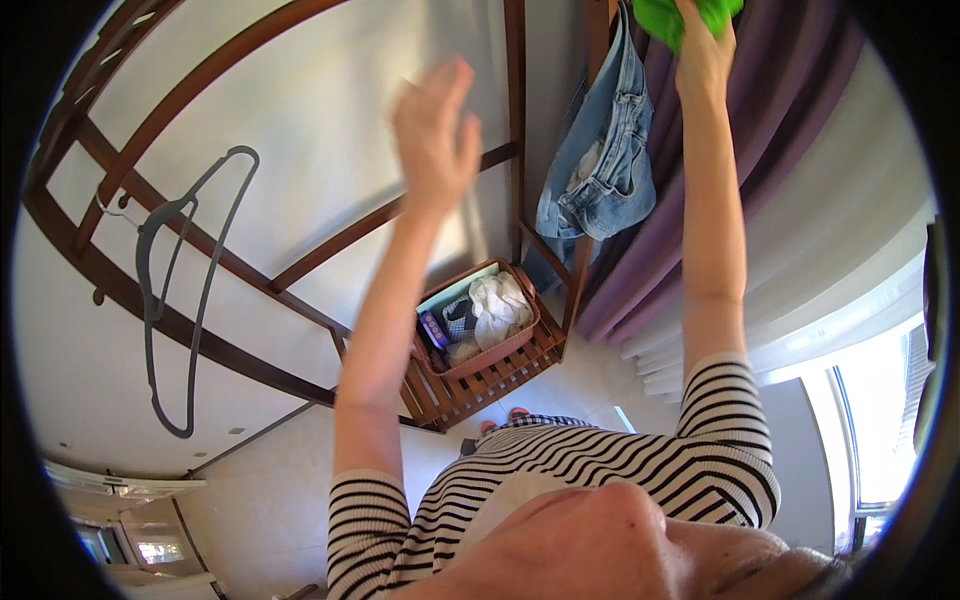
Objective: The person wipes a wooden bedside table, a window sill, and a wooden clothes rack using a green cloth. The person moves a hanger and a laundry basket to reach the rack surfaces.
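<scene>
Holding green item [662, 22] in clamped right hand [706, 38]; left hand [436, 138] well left of it, thumb apart.

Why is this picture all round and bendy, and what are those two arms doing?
No robot here, just a person using bare hands. A wide fisheye camera on their head looks down, so straight edges bend. The left hand is raised and open, a bit blurry, with nothing in it that we can see. The right hand seems to hold something bright green, cut off by the picture's top edge. Lower down, a basket with white cloth inside sits on a slatted wooden shelf. Blue jeans hang near a purple curtain, and a grey hanger hangs at the left.
</scene>
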Demonstrator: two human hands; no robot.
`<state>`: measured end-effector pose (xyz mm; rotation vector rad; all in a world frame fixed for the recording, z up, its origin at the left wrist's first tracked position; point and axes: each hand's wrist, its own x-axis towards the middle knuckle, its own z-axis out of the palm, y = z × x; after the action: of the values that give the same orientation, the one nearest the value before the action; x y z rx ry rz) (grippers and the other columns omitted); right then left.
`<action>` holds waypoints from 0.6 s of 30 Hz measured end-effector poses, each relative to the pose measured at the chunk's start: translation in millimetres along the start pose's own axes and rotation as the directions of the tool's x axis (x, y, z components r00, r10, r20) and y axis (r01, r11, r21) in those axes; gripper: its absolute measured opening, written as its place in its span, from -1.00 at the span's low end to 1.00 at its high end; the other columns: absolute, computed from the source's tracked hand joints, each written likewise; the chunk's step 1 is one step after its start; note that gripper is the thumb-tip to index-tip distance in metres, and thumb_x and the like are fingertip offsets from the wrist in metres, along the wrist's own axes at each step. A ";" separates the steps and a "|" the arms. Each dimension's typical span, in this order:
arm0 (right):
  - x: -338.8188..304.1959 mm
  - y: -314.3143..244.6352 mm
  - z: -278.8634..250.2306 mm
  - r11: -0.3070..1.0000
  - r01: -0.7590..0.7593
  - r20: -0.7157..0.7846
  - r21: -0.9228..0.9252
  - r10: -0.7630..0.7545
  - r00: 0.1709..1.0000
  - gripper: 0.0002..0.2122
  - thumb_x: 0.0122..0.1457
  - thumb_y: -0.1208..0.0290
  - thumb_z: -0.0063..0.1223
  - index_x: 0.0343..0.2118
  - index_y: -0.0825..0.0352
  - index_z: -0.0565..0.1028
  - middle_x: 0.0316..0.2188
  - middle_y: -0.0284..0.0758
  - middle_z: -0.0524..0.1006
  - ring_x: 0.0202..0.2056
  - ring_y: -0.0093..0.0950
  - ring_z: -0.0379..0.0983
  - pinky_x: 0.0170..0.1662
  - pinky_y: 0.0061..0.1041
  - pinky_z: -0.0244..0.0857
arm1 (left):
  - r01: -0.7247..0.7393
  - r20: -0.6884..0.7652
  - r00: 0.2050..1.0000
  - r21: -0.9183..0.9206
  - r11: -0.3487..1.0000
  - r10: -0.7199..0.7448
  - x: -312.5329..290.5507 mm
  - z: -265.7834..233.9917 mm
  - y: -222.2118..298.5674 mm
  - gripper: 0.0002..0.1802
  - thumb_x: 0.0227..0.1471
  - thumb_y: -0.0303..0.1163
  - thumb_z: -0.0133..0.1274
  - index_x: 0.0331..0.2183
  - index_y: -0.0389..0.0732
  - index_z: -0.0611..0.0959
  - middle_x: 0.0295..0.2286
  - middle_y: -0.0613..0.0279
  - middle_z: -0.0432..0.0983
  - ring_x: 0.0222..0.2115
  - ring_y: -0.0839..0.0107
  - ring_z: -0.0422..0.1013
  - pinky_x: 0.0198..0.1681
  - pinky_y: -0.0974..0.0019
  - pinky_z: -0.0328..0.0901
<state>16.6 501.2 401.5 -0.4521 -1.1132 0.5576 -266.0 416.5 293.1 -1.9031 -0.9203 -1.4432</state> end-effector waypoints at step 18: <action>-112.6 78.2 -16.4 0.912 0.050 0.152 -0.408 0.014 0.988 -0.58 0.18 0.36 0.09 0.03 0.41 0.27 -0.04 -0.14 0.35 -0.01 -0.28 0.32 0.02 -0.36 0.21 | 0.293 0.541 0.827 -0.644 0.707 0.151 -134.5 240.1 250.8 -0.23 0.14 -0.13 -0.06 0.28 -0.14 0.06 0.29 -0.01 -0.21 0.27 0.13 -0.08 0.30 0.05 -0.18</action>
<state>-20.6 490.6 268.9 -0.7739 -1.3871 0.3415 48.0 429.6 93.3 -3.0350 -0.7228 -1.4152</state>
